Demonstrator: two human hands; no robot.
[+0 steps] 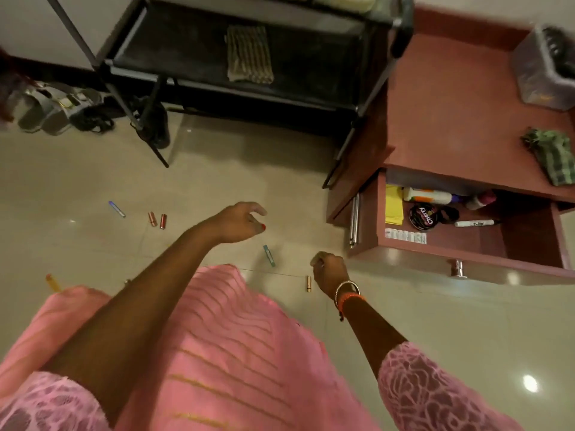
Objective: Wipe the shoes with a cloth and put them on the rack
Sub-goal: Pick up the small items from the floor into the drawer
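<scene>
The black shoe rack (236, 88) stands against the far wall, and a folded striped cloth (249, 54) lies on its lower shelf. Grey sandals (53, 110) sit on the floor left of the rack, with a dark shoe (155, 126) by its front left leg. A green checked cloth (553, 160) lies on the reddish cabinet top. My left hand (239, 222) hovers over the floor tiles, fingers loosely curled and holding nothing. My right hand (326, 269), bangles at the wrist, hangs lower right with its fingers curled under; nothing shows in it.
The reddish cabinet (451, 104) stands right of the rack, its drawer (466, 247) pulled out and holding a polish tin, bottles and a marker. Small batteries and pens (157, 219) are scattered on the floor. A clear plastic box (544, 66) stands on the cabinet.
</scene>
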